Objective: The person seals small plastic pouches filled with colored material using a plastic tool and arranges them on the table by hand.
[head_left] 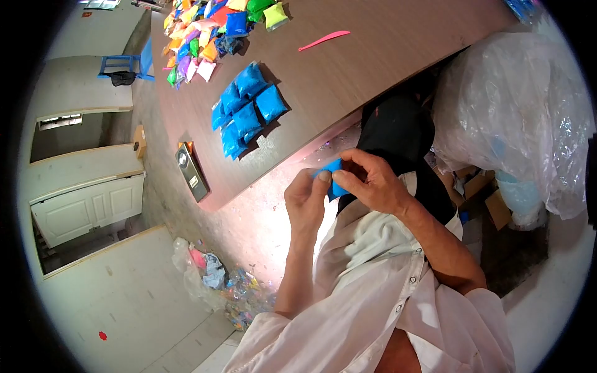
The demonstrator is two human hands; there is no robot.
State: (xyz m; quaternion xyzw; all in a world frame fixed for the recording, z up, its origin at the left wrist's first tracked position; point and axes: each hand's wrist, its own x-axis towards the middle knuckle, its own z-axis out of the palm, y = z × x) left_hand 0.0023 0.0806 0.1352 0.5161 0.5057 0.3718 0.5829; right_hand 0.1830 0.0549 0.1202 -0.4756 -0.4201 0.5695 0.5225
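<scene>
A small blue packet (337, 189) is held between both my hands, over my lap beside the table edge. My left hand (306, 194) pinches its left side, with the thumb on top. On the other side my right hand (372, 180) grips it with thumb and curled fingers, the two thumbs close together. Part of the packet is hidden behind the fingers. Several similar blue packets (247, 118) lie in a loose cluster on the brown table (323, 87), beyond my hands.
A heap of many-coloured packets (205, 31) covers the table's far left part. A pink plastic knife (324, 40) lies further right. A dark flat device (193, 172) sits at the table's left edge. Large clear plastic bags (510, 118) stand at my right; wrappers (245, 295) litter the floor.
</scene>
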